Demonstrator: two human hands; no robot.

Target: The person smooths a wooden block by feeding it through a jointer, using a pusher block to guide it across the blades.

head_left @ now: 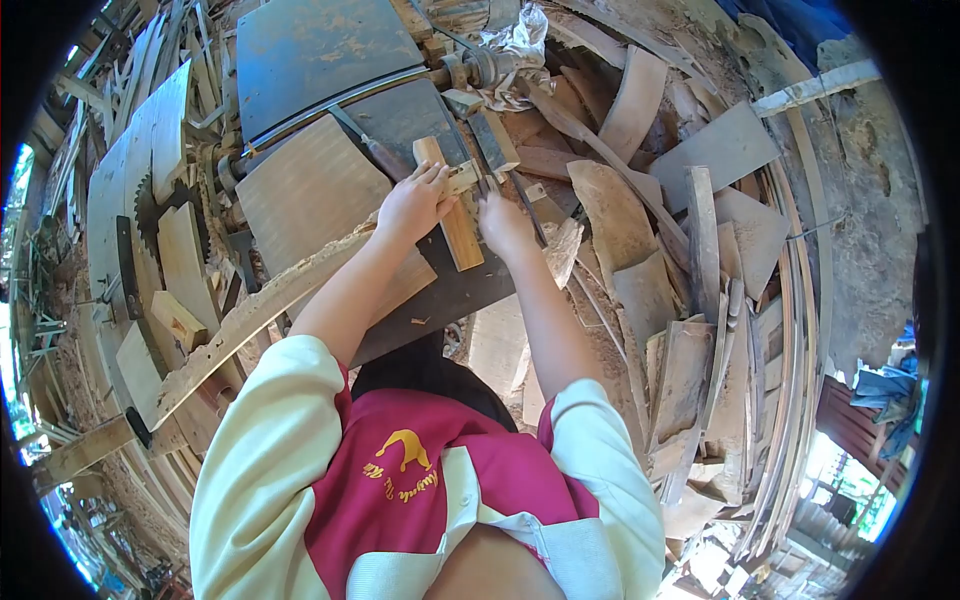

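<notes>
While both hands grip, wooden block (pixel 452 208) lies between.

Daylight floods the scene, soft and even across the wood offcuts (pixel 690 300), with no harsh shadows. Bright blown-out patches glow at the lower right and far left edges, where outside light leaks in. Heavy fisheye bending curves every plank near the rim, and black corners frame the circle. The centre reads sharp; the edges smear and lose detail.

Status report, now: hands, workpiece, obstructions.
Left hand gripping wooden block. Right hand beside it, grip unclear. Block on metal table. Wood offcuts piled right.
</notes>
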